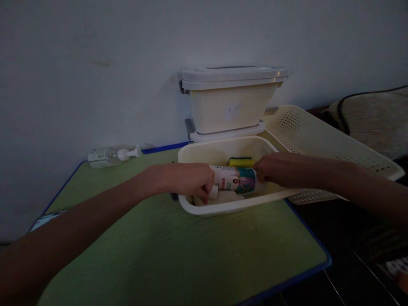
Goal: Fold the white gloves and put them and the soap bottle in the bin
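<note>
A white bottle (229, 178) with a teal and printed label lies on its side in a cream plastic bin (207, 209). My left hand (188, 180) is closed around its left end, where a white cap or nozzle shows below the fingers. At the opposite end, the curled fingers of my right hand (277, 170) grip the bottle's base. Behind the bottle sits a yellow sponge (241, 162) with a dark layer. Pale material (225, 197), too dim to identify, lies under the bottle.
The bin stands on a green table (191, 255) edged in blue. A clear pump bottle (110, 157) lies near the wall. Behind the bin is a lidded storage box (232, 106) on another lid. To the right, a perforated cream basket (331, 140) extends past the table edge.
</note>
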Motion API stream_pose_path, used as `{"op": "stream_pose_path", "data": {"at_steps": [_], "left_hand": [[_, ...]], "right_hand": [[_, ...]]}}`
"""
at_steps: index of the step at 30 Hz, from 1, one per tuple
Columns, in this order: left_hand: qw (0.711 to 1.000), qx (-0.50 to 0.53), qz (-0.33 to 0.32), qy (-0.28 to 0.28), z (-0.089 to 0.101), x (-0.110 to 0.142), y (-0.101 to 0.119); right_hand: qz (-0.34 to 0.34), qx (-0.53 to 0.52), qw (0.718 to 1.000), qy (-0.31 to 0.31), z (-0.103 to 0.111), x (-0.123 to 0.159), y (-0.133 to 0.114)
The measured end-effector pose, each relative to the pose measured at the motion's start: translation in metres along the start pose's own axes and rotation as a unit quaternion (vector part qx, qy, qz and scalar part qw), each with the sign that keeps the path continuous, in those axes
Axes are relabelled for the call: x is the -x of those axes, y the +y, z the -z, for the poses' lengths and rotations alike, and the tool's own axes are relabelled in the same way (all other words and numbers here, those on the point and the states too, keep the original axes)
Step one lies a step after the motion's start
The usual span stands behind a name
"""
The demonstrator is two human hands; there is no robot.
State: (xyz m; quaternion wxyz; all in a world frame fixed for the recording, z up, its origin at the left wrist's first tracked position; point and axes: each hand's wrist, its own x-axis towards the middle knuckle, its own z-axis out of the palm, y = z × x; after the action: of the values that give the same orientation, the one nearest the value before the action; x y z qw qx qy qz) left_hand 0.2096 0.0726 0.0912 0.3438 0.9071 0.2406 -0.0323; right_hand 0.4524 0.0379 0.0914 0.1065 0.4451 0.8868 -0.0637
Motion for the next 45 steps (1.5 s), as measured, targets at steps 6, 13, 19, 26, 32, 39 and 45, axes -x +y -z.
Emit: {"op": "stream_pose_path", "data": {"at_steps": [6,13,19,26,32,39,45], "left_hand": [[0.989,-0.113,0.078,-0.055,-0.008,0.0,0.016],[0.984,-0.169,0.054,0.012,-0.02,-0.001,0.017],[0.973,-0.221,0.069,-0.02,-0.02,-0.001,0.017],[0.967,-0.238,0.085,-0.023,-0.019,0.003,0.02],[0.964,-0.252,0.083,0.006,-0.022,0.005,0.02],[0.966,-0.247,0.075,0.023,-0.023,0.005,0.017],[0.968,-0.237,0.075,0.027,-0.024,0.006,0.016]], "right_hand": [[-0.061,0.044,0.997,-0.006,0.007,-0.005,0.001],[-0.095,0.152,0.98,0.083,-0.005,-0.005,0.016],[-0.057,0.237,0.957,0.158,-0.015,-0.002,0.013],[-0.098,0.21,0.959,0.161,-0.017,-0.011,0.005],[-0.112,0.163,0.968,0.154,-0.019,-0.014,0.004],[-0.108,0.136,0.971,0.162,-0.021,-0.014,0.008],[-0.124,0.141,0.976,0.113,-0.01,-0.021,0.002]]}}
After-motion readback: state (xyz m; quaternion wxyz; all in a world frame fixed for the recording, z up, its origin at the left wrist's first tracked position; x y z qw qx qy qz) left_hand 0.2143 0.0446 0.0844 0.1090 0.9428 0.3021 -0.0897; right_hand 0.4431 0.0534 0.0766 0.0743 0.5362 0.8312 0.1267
